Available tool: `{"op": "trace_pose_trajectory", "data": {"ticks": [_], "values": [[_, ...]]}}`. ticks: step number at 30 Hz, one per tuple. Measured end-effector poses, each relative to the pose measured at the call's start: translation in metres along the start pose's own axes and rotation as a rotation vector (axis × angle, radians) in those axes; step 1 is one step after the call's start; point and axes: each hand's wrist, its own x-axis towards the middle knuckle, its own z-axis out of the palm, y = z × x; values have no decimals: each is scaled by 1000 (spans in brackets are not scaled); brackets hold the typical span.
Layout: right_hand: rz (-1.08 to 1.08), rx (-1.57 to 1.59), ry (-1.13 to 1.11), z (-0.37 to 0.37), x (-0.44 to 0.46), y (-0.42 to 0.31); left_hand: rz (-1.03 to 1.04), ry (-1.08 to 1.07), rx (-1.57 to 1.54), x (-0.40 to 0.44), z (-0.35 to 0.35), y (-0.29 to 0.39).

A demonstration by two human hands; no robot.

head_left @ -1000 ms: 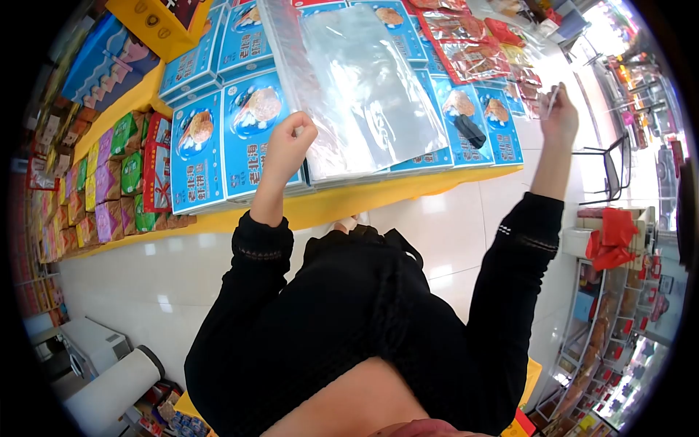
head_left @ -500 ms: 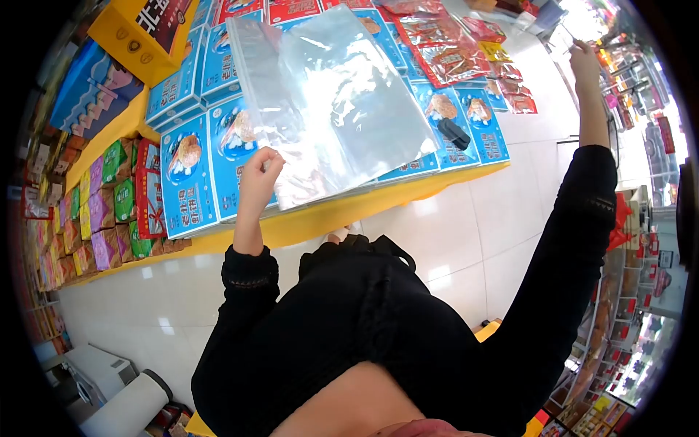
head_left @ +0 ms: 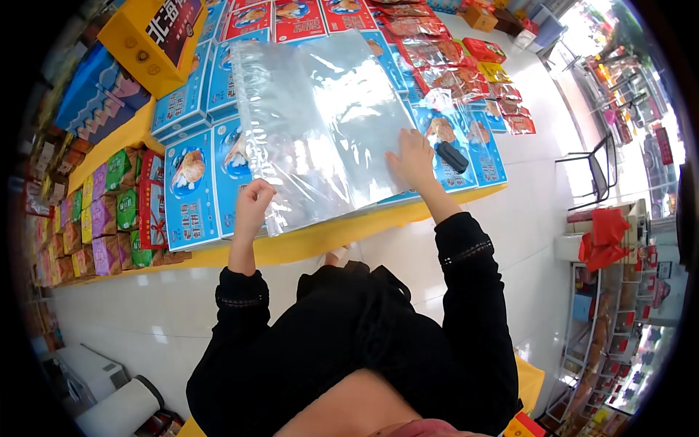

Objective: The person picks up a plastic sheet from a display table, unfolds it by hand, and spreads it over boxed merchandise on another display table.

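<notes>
A large clear plastic bag (head_left: 291, 109) lies over blue boxes (head_left: 193, 186) with pictures of food. My left hand (head_left: 253, 204) is closed in a pinch at the bag's lower left corner, on its edge. On the right part of the plastic, my right hand (head_left: 413, 162) rests with its fingers spread, holding nothing. Just right of that hand a small black object (head_left: 452, 156) sits on a blue box. A small piece of clear film (head_left: 439, 98) lies above it, near the bag's right edge.
Red packets (head_left: 448, 73) lie at the table's back right, beside red boxes (head_left: 298, 20). Colourful packets (head_left: 105, 211) are stacked at the left, under a yellow box (head_left: 149, 47). A yellow cloth (head_left: 313, 240) hangs at the front edge. A chair (head_left: 598, 171) stands right.
My right hand has come back from the far right and now lies open on the plastic. A small piece of film now shows near the black object. My left hand stays pinched at the bag's corner.
</notes>
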Motion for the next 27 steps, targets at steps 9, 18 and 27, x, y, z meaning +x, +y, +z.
{"op": "trace_pose_trajectory", "data": {"ticks": [9,18,27], "values": [[607,543,-590,-55,48,12,65,56,7,-4,5,-1],[-102,1234,-427,-77,0,-89,123,152,-14,2,4,21],[-382,831,-180,-30,-66,-141,-132,39,-684,19,-12,-17]]}}
